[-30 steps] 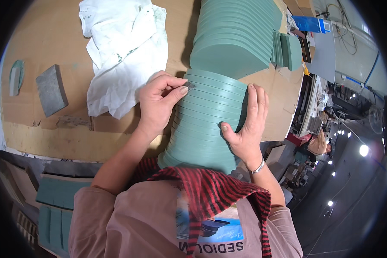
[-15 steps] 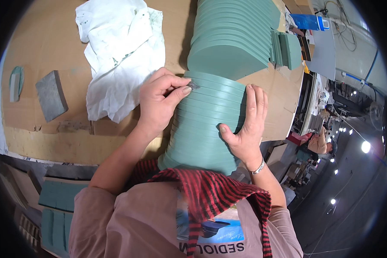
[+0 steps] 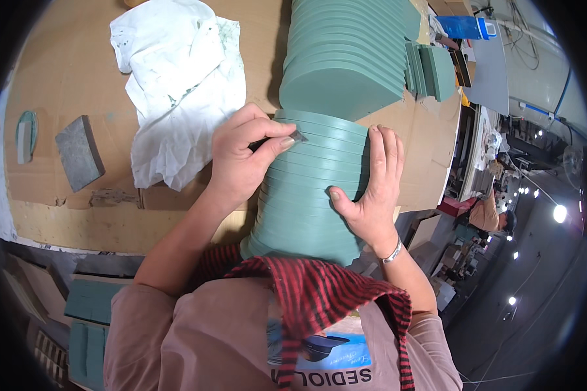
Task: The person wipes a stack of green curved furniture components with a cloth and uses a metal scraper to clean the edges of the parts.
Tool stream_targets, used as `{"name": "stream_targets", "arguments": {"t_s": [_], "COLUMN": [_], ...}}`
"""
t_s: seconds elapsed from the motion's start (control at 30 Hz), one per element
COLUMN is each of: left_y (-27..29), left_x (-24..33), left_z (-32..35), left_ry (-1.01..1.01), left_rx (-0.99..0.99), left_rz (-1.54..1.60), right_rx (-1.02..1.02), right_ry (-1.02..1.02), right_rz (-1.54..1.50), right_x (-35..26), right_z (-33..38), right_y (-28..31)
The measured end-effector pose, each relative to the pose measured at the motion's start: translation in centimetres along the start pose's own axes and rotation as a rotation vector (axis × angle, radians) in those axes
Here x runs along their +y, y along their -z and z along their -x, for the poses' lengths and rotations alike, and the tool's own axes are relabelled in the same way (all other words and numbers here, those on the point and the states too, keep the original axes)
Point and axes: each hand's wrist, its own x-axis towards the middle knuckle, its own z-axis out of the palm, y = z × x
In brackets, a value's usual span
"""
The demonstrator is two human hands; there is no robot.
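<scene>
A row of green curved panels (image 3: 313, 189), stacked with their edges up, lies in front of me against my red-and-black striped apron. My left hand (image 3: 244, 150) is closed in a pinch on a small dark grey piece (image 3: 299, 136) with a pointed corner. The tip of that piece touches the panel edges near the far left of the row; the rest is mostly hidden by the fingers. On the right side of the same row rests my right hand (image 3: 378, 195), open, fingers stretched away from me and thumb spread over the edges.
Just beyond stands a second stack of green panels (image 3: 342, 85), with a few smaller green pieces (image 3: 436, 73) beside it. A crumpled white cloth (image 3: 182, 98) and a grey block (image 3: 79, 153) lie left on the cardboard-covered table (image 3: 45, 98). Another person (image 3: 486, 212) is off right.
My left hand has moved the dark grey piece slightly right and nearer along the panel edges, and more of it shows. The right hand stays at its place on the row.
</scene>
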Motion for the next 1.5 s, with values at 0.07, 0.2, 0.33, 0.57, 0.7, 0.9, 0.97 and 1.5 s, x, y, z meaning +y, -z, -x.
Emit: {"name": "stream_targets", "arguments": {"t_s": [0.07,0.2,0.33,0.57,0.7,0.9,0.97,1.5], "left_y": [-0.1,0.0,0.2,0.3,0.2,0.5,0.6,0.3], "left_x": [0.0,-0.2,0.3,0.2,0.5,0.7,0.9,1.8], "left_z": [-0.1,-0.3,-0.5,-1.0,-0.9,-1.4,-1.2,-2.9], "left_ry": [-0.004,-0.042,0.045,-0.109,-0.106,-0.113,-0.125,-0.082], "left_rx": [-0.012,-0.023,-0.011,-0.041,-0.043,-0.083,-0.097,-0.130], "left_rz": [0.006,-0.007,-0.067,-0.107,-0.131,-0.136,-0.152,-0.176], "right_rx": [0.003,0.009,0.011,0.018,0.017,0.026,0.025,0.048], "right_ry": [0.002,0.000,0.006,0.005,0.009,0.001,0.009,0.023], "right_rz": [-0.003,-0.004,-0.016,-0.004,-0.025,-0.004,-0.015,0.012], "right_x": [0.1,0.2,0.1,0.2,0.1,0.3,0.1,0.1], "right_z": [0.0,0.1,0.0,0.0,-0.1,0.1,-0.1,-0.1], "right_y": [0.0,-0.1,0.0,0.0,0.0,-0.1,0.0,0.0]}}
